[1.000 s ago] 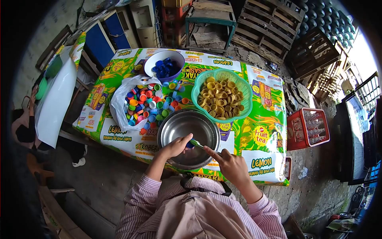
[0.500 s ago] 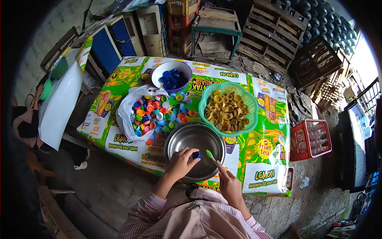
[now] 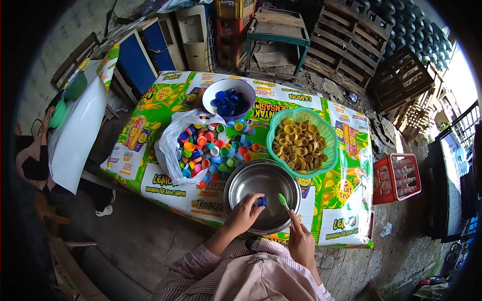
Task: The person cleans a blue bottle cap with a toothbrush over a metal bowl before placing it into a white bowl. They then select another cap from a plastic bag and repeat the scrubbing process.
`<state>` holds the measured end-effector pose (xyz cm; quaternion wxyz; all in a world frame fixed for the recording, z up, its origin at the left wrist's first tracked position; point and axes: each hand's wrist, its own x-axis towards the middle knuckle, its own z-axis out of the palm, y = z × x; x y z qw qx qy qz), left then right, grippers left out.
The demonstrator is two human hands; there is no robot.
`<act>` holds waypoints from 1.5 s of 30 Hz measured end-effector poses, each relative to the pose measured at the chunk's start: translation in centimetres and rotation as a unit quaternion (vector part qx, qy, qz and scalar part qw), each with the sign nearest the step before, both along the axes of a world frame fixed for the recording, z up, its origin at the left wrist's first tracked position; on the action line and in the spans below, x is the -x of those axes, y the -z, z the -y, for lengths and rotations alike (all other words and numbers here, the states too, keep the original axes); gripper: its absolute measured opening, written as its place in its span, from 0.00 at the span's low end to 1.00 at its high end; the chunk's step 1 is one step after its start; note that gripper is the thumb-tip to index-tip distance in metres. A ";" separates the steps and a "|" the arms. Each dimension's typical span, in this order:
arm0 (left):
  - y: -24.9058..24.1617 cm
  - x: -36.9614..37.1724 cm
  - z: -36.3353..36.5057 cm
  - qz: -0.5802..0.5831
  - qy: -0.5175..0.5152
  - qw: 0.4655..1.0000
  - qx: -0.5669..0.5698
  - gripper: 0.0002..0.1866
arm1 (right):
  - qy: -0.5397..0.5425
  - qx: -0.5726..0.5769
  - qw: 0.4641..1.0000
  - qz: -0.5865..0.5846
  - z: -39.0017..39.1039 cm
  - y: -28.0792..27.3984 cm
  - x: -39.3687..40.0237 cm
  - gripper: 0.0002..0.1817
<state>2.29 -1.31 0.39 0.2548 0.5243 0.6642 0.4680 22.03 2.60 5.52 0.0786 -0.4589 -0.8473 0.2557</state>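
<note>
Over the steel bowl, my left hand pinches a dark blue bottle cap. My right hand grips a toothbrush with a green head, its tip reaching above the bowl's right side. Brush and cap are apart. Beyond the bowl lies a white plastic bag spilling many-coloured bottle caps. A white and purple bowl of blue caps stands behind it. To the right, a green plastic basket is filled with yellow caps.
The table wears a green and white printed cover. A red crate of bottles stands on the floor to the right. Wooden pallets lean at the back. At the far left, another person's hand holds a green item.
The view has shifted, so the table and bowls sit farther right. Both hands keep their hold on the cap and toothbrush.
</note>
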 end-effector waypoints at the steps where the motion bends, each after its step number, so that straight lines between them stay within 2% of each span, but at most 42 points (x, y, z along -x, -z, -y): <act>1: 0.1 0.6 0.1 0.122 0.023 0.989 0.078 0.17 | 0.015 -0.009 0.998 -0.060 0.4 -0.4 0.3 0.27; 2: 0.5 1.1 0.1 0.205 0.033 0.976 0.069 0.16 | 0.030 -0.019 0.992 -0.121 0.6 -0.6 0.6 0.28; 4: 1.8 2.4 -0.6 0.326 0.035 0.944 0.028 0.17 | 0.036 -0.004 0.992 -0.124 1.0 0.0 1.4 0.28; 6: 2.4 4.4 -2.1 0.310 0.042 0.949 -0.034 0.17 | 0.054 0.000 0.994 -0.095 1.4 0.0 2.1 0.27; 8: 1.5 7.4 -4.6 0.310 0.046 0.948 -0.046 0.18 | 0.067 -0.005 0.991 -0.115 1.9 0.0 2.6 0.27; 10: 1.3 11.2 -8.6 0.340 0.033 0.939 -0.042 0.18 | 0.089 0.007 0.992 -0.088 2.2 0.3 3.0 0.26; 12: 0.3 15.4 -12.9 0.291 0.022 0.955 -0.062 0.19 | 0.107 0.004 0.991 -0.076 2.6 0.1 3.6 0.25; 14: 2.7 20.4 -18.5 0.241 -0.033 0.961 -0.132 0.26 | 0.125 0.011 0.990 -0.070 3.1 0.0 4.1 0.25; 16: -4.0 20.3 -17.6 0.361 -0.166 0.917 0.029 0.34 | 0.134 0.018 0.989 -0.065 3.7 -0.1 4.7 0.25; 18: -4.0 21.1 -16.3 0.318 -0.170 0.932 0.038 0.39 | 0.136 0.023 0.988 -0.064 3.7 -0.1 5.1 0.26; 19: -2.2 22.2 -15.1 0.271 -0.140 0.952 0.011 0.34 | 0.137 0.017 0.988 -0.071 3.9 0.1 5.2 0.26; 21: 0.4 23.7 -11.8 0.156 -0.061 0.986 -0.022 0.13 | 0.137 0.015 0.988 -0.076 4.1 0.4 5.5 0.26; 22: -0.6 23.3 -9.4 0.001 -0.076 0.997 -0.009 0.07 | 0.134 0.011 0.988 -0.071 4.0 0.6 5.5 0.26; 23: -0.9 23.0 -7.4 -0.064 -0.087 0.993 -0.037 0.06 | 0.131 0.008 0.989 -0.066 4.0 0.8 5.6 0.26; 26: 0.4 23.7 -3.7 -0.299 -0.087 0.949 0.046 0.08 | 0.122 0.008 0.990 -0.064 3.9 1.1 6.0 0.26; 28: 0.4 22.7 -2.0 -0.376 -0.082 0.919 0.083 0.08 | 0.111 0.012 0.991 -0.073 3.9 1.0 6.5 0.26; 34: 1.5 22.8 -1.3 -0.397 -0.091 0.910 0.078 0.12 | 0.097 0.020 0.991 -0.095 4.1 1.2 6.6 0.26; 36: 1.3 23.1 -1.1 -0.326 -0.082 0.933 0.127 0.12 | 0.091 0.017 0.990 -0.106 4.1 1.1 6.5 0.26; 38: 1.0 23.3 -0.8 -0.324 -0.086 0.938 0.094 0.14 | 0.095 0.017 0.990 -0.105 3.9 0.8 6.2 0.26; 41: 1.3 23.9 -0.6 -0.212 -0.094 0.972 0.032 0.19 | 0.085 0.020 0.992 -0.091 3.3 0.9 5.4 0.27; 45: 0.6 23.5 -0.2 -0.200 -0.139 0.970 -0.005 0.18 | 0.062 0.030 0.993 -0.093 2.7 1.0 4.4 0.27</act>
